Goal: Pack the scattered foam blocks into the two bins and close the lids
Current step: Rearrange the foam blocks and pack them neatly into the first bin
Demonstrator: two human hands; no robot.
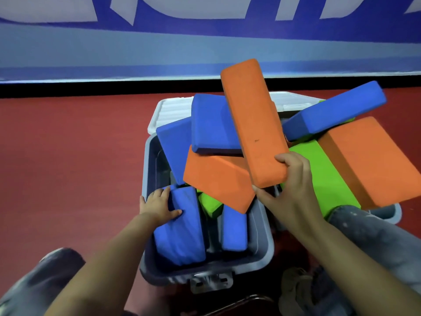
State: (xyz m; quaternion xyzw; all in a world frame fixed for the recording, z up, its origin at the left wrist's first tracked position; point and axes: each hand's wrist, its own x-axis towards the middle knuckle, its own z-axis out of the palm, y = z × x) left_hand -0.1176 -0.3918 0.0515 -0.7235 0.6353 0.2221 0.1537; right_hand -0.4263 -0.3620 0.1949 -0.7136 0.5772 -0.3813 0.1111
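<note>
Seen from above, looking down past two bare forearms to a red floor. Ahead, a blue wall banner with pale lettering.

In the middle, a grey bin, lid off, its latch at the near edge. Behind it, a pale ribbed lid. Stuffed with foam blocks, several poking above the rim. Upright at the near left, a blue block; beside it to the right, a second blue block; between them, a green block. Across the top, a slanted orange block, with a flat blue block above it and another blue one leaning at the left.

To the right, a second bin, mostly hidden under blocks: a wide orange block, a large green block and an angled blue block piled high.

Left hand flat on the near-left blue block, fingers spread, pressing, thumb at the bin's rim. Right hand clamped on the near end of a long orange block, thumb on top, fingers beneath, the block raised and tilted away over both bins.

At the lower corners, grey trouser knees. At lower right, a pale shoe.
</note>
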